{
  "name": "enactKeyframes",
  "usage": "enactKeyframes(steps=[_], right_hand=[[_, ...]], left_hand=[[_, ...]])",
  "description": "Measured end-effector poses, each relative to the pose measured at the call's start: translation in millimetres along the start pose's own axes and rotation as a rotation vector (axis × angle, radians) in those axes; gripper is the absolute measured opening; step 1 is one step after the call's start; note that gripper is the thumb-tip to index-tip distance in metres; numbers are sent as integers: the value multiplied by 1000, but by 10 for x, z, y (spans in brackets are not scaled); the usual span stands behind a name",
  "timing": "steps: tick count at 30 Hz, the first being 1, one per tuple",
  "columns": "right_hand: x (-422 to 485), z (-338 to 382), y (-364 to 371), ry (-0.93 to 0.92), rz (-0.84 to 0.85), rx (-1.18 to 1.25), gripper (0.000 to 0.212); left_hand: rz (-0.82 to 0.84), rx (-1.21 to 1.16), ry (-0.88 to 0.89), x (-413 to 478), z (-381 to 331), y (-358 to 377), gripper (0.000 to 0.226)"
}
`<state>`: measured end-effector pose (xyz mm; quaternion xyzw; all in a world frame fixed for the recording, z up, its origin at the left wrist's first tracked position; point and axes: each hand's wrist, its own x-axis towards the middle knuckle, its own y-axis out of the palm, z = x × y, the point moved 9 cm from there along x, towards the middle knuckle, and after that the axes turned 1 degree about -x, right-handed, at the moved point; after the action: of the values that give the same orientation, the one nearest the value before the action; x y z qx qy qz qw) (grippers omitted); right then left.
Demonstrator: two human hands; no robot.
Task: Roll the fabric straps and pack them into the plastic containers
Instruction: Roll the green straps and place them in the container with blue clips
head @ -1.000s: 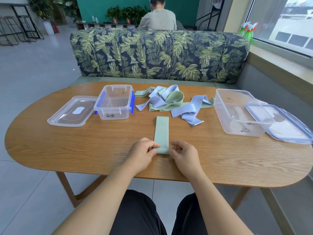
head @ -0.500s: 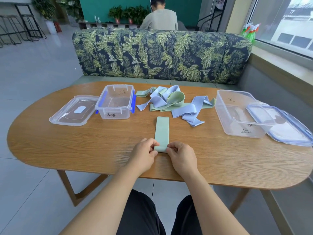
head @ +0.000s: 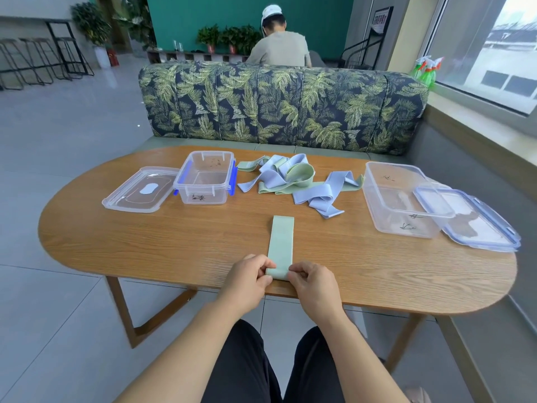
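A pale green fabric strap (head: 280, 242) lies flat on the wooden table (head: 180, 242), running away from me. Its near end is folded into a small roll. My left hand (head: 250, 279) pinches the left side of that roll and my right hand (head: 312, 283) pinches the right side. A loose pile of green and light blue straps (head: 293, 181) lies at the back middle. A small clear container with blue clips (head: 205, 178) stands at the back left, and a larger clear container (head: 401, 199) at the right. Both are without lids and hold no straps.
The small container's lid (head: 139, 191) lies to its left. The larger lid (head: 470, 222) leans against the big container near the table's right end. A leaf-patterned sofa (head: 279, 103) stands behind the table, and a person sits beyond it with their back turned.
Both hands have kept pinching the strap's near end and turned it over into a small roll. The camera has tilted up slightly.
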<state>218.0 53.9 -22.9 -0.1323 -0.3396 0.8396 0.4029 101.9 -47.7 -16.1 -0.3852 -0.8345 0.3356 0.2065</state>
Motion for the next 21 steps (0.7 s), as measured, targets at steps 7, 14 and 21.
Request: enactKeyframes(steps=[7, 14, 21], right_hand=[[-7, 53, -19, 29, 73, -16, 16], [121, -12, 5, 125, 179, 83, 12], [40, -100, -166, 170, -54, 435, 16]], left_hand=[[-11, 84, -4, -84, -87, -54, 29], [-46, 48, 17, -71, -128, -42, 24], [62, 19, -58, 148, -60, -8, 21]])
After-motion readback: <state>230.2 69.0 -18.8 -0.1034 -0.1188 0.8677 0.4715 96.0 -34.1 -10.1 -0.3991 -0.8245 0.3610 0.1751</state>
